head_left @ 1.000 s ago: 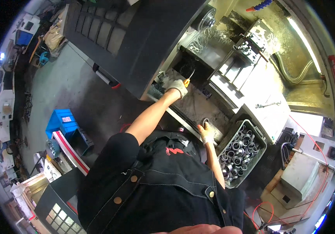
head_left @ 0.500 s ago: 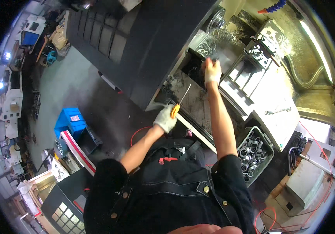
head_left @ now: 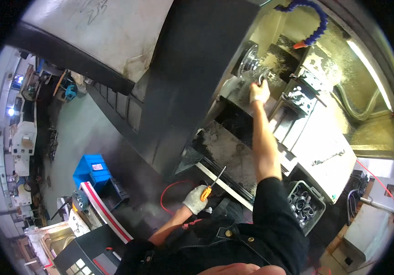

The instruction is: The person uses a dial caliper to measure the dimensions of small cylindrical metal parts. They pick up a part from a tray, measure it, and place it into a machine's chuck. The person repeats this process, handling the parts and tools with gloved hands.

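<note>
My left hand [head_left: 194, 200], in a whitish work glove, is closed round the orange handle of a thin-shafted tool [head_left: 207, 192]. Its dark shaft points up and to the right; whether it is a file or a screwdriver I cannot tell. My right hand [head_left: 259, 92], also gloved, reaches into the lathe with its fingers closed on a small metal ring [head_left: 261, 79], partly hidden and blurred. Just beyond and left of it is the round metal chuck [head_left: 249, 60]. To the right of that hand stands the tool holder block [head_left: 300, 100].
A grey bin [head_left: 319, 215] of metal rings stands right of my arm. The black machine door [head_left: 192, 64] rises at left. A blue coolant hose [head_left: 318, 16] hangs at the back. A wrench [head_left: 327, 158] lies on the bright metal cover [head_left: 318, 140]. A blue bin [head_left: 86, 170] stands on the floor.
My right hand has moved farther into the lathe, closer to the chuck. The left hand still holds the orange-handled tool, now lower in view. The whole view has shifted, with more of the door showing.
</note>
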The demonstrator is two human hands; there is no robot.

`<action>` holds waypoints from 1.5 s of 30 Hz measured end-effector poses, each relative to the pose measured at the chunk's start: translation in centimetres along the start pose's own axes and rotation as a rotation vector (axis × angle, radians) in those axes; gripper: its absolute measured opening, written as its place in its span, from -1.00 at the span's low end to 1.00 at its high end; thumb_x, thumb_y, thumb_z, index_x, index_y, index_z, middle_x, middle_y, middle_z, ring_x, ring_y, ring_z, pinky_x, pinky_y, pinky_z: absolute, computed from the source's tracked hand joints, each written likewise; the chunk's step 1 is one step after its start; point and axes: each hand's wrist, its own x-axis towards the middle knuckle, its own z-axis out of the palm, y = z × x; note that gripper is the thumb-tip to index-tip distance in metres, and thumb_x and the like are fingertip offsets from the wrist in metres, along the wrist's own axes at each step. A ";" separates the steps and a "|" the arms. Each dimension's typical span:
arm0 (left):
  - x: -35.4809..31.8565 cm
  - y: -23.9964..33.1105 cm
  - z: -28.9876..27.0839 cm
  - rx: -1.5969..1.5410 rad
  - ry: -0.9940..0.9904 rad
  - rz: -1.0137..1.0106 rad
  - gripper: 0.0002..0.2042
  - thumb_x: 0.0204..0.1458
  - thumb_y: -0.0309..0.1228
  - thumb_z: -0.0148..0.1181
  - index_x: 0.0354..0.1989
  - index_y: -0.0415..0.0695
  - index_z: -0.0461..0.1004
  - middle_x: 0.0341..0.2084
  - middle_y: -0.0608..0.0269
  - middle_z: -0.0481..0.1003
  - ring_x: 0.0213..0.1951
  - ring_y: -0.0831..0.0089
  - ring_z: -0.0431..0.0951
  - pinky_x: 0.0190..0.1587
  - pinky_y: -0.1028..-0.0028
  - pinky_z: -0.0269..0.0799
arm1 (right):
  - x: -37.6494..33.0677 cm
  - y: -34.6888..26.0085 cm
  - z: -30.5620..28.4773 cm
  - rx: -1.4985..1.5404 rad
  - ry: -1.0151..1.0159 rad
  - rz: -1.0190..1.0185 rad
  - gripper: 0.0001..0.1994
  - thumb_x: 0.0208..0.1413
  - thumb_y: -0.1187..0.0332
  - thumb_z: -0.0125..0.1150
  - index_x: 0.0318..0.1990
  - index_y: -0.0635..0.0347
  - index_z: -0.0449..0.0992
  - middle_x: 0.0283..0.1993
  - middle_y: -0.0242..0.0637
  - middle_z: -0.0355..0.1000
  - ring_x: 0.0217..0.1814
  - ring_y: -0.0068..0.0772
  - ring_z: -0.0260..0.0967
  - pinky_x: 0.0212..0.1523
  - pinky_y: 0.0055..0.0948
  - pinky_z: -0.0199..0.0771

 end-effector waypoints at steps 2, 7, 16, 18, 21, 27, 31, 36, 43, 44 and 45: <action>1.1 0.7 -0.5 -0.001 0.002 0.049 -0.63 -0.26 -0.52 0.09 -0.17 -0.19 0.30 -0.32 -0.02 0.41 -0.21 0.01 0.41 -0.16 0.21 0.37 | -5.0 -0.7 -1.6 0.371 -0.042 0.021 -0.83 -0.17 0.36 0.13 -0.37 0.18 0.38 -0.53 -0.34 0.35 -0.47 -0.55 0.21 -0.39 -0.47 0.28; 2.9 -1.1 -1.4 -0.086 0.147 0.296 -0.63 -0.28 -0.51 0.10 -0.17 -0.20 0.32 -0.35 -0.05 0.42 -0.28 -0.02 0.43 -0.24 0.19 0.39 | -18.9 -0.9 -7.7 0.324 -0.304 -0.027 -0.87 -0.10 0.42 0.18 -0.36 0.15 0.39 -0.55 -0.53 0.29 -0.50 -0.71 0.13 -0.48 -0.64 0.22; 1.7 -3.5 -3.2 -0.150 0.135 0.308 -0.58 -0.26 -0.50 0.10 -0.12 -0.30 0.29 -0.35 -0.07 0.41 -0.28 -0.01 0.43 -0.24 0.23 0.37 | -33.7 2.6 -15.3 -0.047 -0.890 0.056 -0.69 -0.20 0.50 0.25 -0.22 0.28 0.41 -0.43 -0.40 0.40 -0.32 -0.65 0.26 -0.28 -0.58 0.32; 0.9 -4.0 -3.1 -0.159 0.144 0.336 -0.63 -0.27 -0.52 0.09 -0.17 -0.24 0.30 -0.36 -0.05 0.41 -0.28 -0.03 0.41 -0.23 0.20 0.36 | -34.2 3.5 -15.5 -0.096 -0.845 0.175 -0.63 -0.19 0.43 0.24 -0.13 0.25 0.40 -0.42 -0.35 0.42 -0.37 -0.60 0.29 -0.31 -0.53 0.34; -0.5 -3.3 -3.8 -0.200 0.166 0.347 -0.74 -0.24 -0.58 0.04 -0.28 -0.13 0.33 -0.46 0.12 0.43 -0.34 0.11 0.44 -0.26 0.30 0.36 | -32.2 7.7 -14.5 -0.012 -0.784 0.393 -0.71 -0.19 0.41 0.21 -0.22 0.22 0.41 -0.47 -0.30 0.41 -0.46 -0.50 0.34 -0.41 -0.46 0.35; -1.2 -4.5 -3.5 -0.075 -0.024 0.256 -0.69 -0.25 -0.52 0.06 -0.23 -0.15 0.30 -0.37 0.01 0.41 -0.24 0.02 0.41 -0.19 0.23 0.35 | -22.5 5.7 -8.0 -0.226 -0.472 0.115 -0.73 -0.17 0.33 0.23 -0.35 0.25 0.33 -0.50 -0.29 0.37 -0.51 -0.47 0.28 -0.46 -0.43 0.31; -1.0 -4.9 -2.6 0.042 -0.138 0.170 -0.72 -0.23 -0.48 0.03 -0.25 -0.17 0.27 -0.36 -0.08 0.39 -0.21 -0.05 0.38 -0.17 0.16 0.31 | -19.5 1.9 -6.4 -0.319 -0.412 -0.182 -0.64 -0.12 0.24 0.18 -0.19 0.26 0.35 -0.11 0.02 0.34 -0.09 0.01 0.31 -0.10 -0.33 0.30; -0.3 -5.6 -0.9 0.189 -0.439 -0.082 -0.72 -0.18 -0.43 0.00 -0.22 -0.20 0.34 -0.32 -0.13 0.44 -0.18 -0.03 0.42 -0.14 0.19 0.33 | -23.6 1.0 -12.0 -0.280 -0.527 -0.107 -0.64 -0.07 0.22 0.18 -0.16 0.26 0.37 -0.16 -0.03 0.40 0.00 -0.12 0.32 -0.02 -0.36 0.27; 2.1 -3.9 1.0 0.389 -0.599 -0.196 -0.72 -0.12 -0.35 0.00 -0.31 -0.29 0.49 -0.35 -0.17 0.48 -0.25 0.02 0.51 -0.21 0.22 0.41 | -31.6 7.6 -22.6 -0.075 -0.437 0.472 -0.69 0.06 0.09 0.07 -0.40 0.20 0.37 -0.52 -0.42 0.35 -0.50 -0.64 0.21 -0.47 -0.57 0.23; 3.1 -3.7 1.3 0.409 -0.529 -0.236 -0.71 -0.12 -0.33 0.01 -0.30 -0.29 0.48 -0.34 -0.16 0.48 -0.22 0.05 0.50 -0.17 0.22 0.40 | -32.7 10.4 -23.6 -0.116 -0.460 0.480 -0.69 0.06 0.09 0.07 -0.41 0.19 0.37 -0.52 -0.41 0.33 -0.49 -0.60 0.21 -0.45 -0.55 0.23; 4.1 -4.0 1.6 0.406 -0.439 -0.245 -0.70 -0.13 -0.32 0.02 -0.29 -0.29 0.47 -0.31 -0.16 0.47 -0.19 0.07 0.49 -0.14 0.22 0.39 | -33.5 14.0 -24.2 -0.156 -0.486 0.482 -0.69 0.05 0.09 0.06 -0.42 0.19 0.37 -0.53 -0.40 0.31 -0.48 -0.56 0.20 -0.44 -0.52 0.22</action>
